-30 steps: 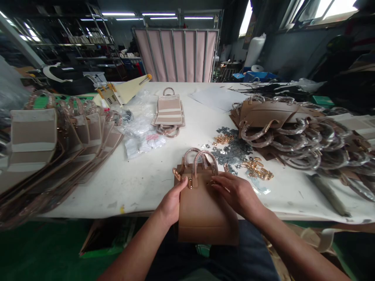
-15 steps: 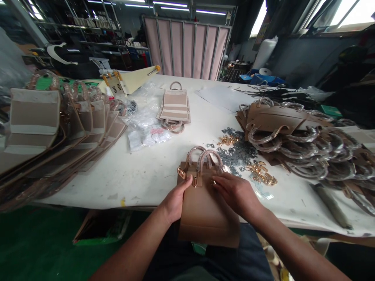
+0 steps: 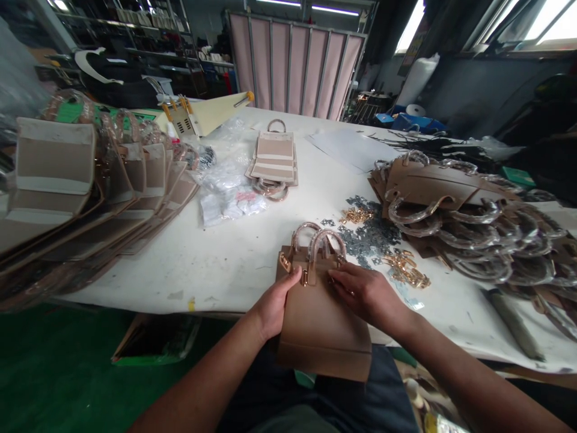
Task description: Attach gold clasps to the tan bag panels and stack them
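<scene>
Above the lap (image 3: 385, 385), the brown bag (image 3: 322, 325) is held upright-looking at the table's near edge, its long axis laid roughly from 12 to 6 o'clock. Its left side, at 9 to 10 o'clock, is clamped by the left hand (image 3: 273, 307), the thumb pressed on the front. At 2 o'clock the bag is met by the right hand (image 3: 369, 293), its fingers bunched; whether anything is pinched under them cannot be told. From the right hand, the upper front is found at 10 o'clock; the gold clasp (image 3: 305, 276) is nearer to the left hand, just beside its thumb tip. Two film-wrapped handles (image 3: 334, 236) are counted at 12 o'clock.

On the table (image 3: 225, 264), two heaps of gold pieces (image 3: 408, 269) are seen, at 1 and 2 o'clock, with one spread of grey plates (image 3: 372, 236) between. One grey roll (image 3: 511, 325) is set at 3 o'clock. One plastic bundle (image 3: 232, 204) is left between 10 and 11. Bags are massed in two piles: the left pile (image 3: 54, 159) at 10 o'clock, the right pile (image 3: 433, 183) between 1 and 2, neither countable. Farther off, one small stack of bag pieces (image 3: 274, 150) is laid at 11 o'clock
</scene>
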Action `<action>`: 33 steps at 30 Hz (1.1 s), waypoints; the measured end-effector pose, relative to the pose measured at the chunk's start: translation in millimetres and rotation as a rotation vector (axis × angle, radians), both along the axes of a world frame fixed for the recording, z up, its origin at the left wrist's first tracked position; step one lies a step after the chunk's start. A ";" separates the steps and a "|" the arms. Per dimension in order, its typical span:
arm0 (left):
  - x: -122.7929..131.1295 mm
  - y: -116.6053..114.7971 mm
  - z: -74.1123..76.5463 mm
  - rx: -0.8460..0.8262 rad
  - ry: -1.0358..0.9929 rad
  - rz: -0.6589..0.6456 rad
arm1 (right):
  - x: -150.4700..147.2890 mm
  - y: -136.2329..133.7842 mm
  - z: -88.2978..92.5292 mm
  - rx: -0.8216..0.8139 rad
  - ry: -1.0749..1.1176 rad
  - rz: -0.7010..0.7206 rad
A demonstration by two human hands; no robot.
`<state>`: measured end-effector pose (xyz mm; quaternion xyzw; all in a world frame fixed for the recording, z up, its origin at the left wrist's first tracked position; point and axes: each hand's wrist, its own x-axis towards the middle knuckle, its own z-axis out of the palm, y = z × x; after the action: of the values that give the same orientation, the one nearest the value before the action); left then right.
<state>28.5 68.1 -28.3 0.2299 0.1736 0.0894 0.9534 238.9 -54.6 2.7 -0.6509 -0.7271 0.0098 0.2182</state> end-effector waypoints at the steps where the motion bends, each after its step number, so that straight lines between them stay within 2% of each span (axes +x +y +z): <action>1: 0.3 0.0 0.0 -0.003 0.004 0.004 | -0.9 0.0 -1.3 0.011 -0.004 -0.002; 6: 1.1 -0.8 2.2 -0.034 0.008 -0.027 | -5.8 0.0 2.1 -0.009 -0.046 -0.025; 13: -0.2 -2.5 4.2 -0.081 -0.001 -0.020 | -1.6 0.5 14.5 -0.114 0.029 0.065; 21: 1.0 -5.9 4.3 -0.027 0.008 0.070 | -18.2 -0.6 2.2 -0.009 -0.072 -0.121; 28: 0.1 -9.5 6.1 -0.037 0.005 0.127 | -15.5 -3.8 6.1 0.009 0.036 -0.058; 33: 0.4 -6.6 8.0 -0.107 -0.015 0.091 | -24.1 4.0 2.5 0.028 -0.129 -0.082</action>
<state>29.0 61.5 -20.3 0.1697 0.1814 0.1251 0.9605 214.8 -50.6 5.2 -0.6761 -0.7125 -0.0512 0.1805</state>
